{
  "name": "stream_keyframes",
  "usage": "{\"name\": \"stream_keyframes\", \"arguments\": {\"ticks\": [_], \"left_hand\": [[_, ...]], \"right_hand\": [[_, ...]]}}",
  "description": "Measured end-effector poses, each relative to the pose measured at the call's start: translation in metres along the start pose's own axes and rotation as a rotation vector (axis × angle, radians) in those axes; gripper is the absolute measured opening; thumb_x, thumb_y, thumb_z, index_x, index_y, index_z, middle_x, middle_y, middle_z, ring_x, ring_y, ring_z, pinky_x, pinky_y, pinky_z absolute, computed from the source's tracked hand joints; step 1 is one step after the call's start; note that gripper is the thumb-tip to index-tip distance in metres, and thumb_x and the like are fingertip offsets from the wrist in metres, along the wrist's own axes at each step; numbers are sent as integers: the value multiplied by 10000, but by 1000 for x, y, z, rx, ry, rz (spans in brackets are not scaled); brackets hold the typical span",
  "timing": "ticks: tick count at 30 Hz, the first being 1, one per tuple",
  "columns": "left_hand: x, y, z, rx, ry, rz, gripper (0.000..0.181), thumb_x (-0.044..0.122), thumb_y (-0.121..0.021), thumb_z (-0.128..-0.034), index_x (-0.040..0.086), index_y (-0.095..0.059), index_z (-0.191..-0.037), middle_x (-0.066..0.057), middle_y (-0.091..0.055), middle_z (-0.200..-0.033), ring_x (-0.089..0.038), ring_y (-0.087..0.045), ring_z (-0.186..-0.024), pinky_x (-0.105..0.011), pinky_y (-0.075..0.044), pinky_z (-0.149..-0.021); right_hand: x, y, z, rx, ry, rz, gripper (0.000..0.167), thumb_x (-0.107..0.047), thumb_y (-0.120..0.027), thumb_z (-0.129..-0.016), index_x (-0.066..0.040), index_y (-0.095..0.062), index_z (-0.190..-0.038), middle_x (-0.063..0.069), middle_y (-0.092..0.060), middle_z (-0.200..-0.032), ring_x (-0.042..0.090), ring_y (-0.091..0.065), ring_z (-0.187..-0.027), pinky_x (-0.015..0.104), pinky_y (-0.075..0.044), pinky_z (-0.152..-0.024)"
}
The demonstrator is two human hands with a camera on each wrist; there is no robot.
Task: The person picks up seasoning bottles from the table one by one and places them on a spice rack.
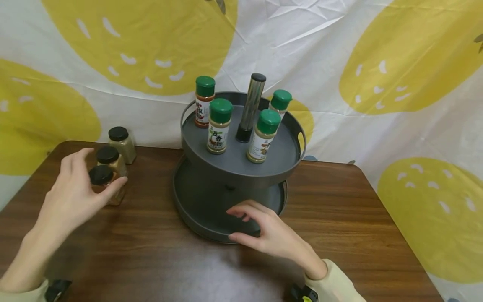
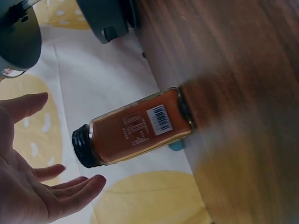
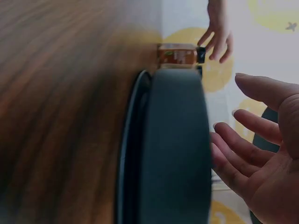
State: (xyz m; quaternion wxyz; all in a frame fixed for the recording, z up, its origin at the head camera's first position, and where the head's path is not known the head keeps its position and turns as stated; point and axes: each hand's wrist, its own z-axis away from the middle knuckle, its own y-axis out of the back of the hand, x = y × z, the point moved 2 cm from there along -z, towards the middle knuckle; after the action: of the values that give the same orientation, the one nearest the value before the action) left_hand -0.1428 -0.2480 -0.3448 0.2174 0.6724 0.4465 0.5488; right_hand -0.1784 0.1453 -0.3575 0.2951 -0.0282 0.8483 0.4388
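Head view shows the left hand (image 1: pixel 71 188), thumb and fingers apart, beside a black-capped, square glass jar of reddish-brown powder (image 1: pixel 101 175) on the brown wooden table (image 1: pixel 143 260); the right hand (image 1: pixel 268 233), thumb and fingers also apart, hovers by a round, dark-grey two-tier rack (image 1: pixel 241 180).

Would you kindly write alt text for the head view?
A person's left grip is open by three black-lidded jars; the right grip hovers by a two-tier rack with four green-capped bottles on top.
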Motion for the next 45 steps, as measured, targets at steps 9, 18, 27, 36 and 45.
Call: {"name": "stream_keyframes", "arguments": {"ticks": [9,18,27,36,45], "left_hand": [[-9,-7,-1,-2,33,-15,858,434,-699,-928,-137,-319,-1444,-439,-358,-1338,-614,-525,-930,-674,-430,-596],[-17,-14,-3,6,7,10,606,172,-710,-922,-185,-414,-1312,-440,-385,-1260,-600,-477,-997,-705,-406,-714],[-20,-12,-6,26,27,20,594,179,-734,-895,-233,-475,-1235,-456,-457,-1181,-622,-465,-1047,-737,-386,-743],[-22,-8,-8,74,38,-4,541,272,-792,-844,-177,-616,-1088,-291,-632,-848,-478,-615,-763,-612,-450,-564],[-20,-2,-8,97,77,1,565,337,-814,-817,-129,-666,-1100,-275,-701,-863,-480,-646,-793,-564,-425,-593]], "right_hand": [[13,-8,10,-33,-40,-36,404,-140,-807,-879,-60,-641,-1238,73,-673,-1148,222,-653,-1021,300,-552,-834],[15,-13,13,-75,-62,-61,283,-113,-744,-933,-47,-670,-1198,67,-692,-1113,192,-665,-956,308,-561,-826],[18,-17,14,-85,-69,-56,198,-103,-754,-923,-49,-719,-1109,40,-713,-1048,165,-672,-926,271,-558,-809],[16,-19,13,-97,-90,-61,158,-99,-756,-920,-76,-732,-1074,-22,-703,-1004,117,-663,-908,255,-558,-799],[18,-19,14,-93,-76,-45,150,-109,-755,-923,-90,-733,-1070,-41,-699,-1002,111,-660,-902,258,-557,-796]]}}
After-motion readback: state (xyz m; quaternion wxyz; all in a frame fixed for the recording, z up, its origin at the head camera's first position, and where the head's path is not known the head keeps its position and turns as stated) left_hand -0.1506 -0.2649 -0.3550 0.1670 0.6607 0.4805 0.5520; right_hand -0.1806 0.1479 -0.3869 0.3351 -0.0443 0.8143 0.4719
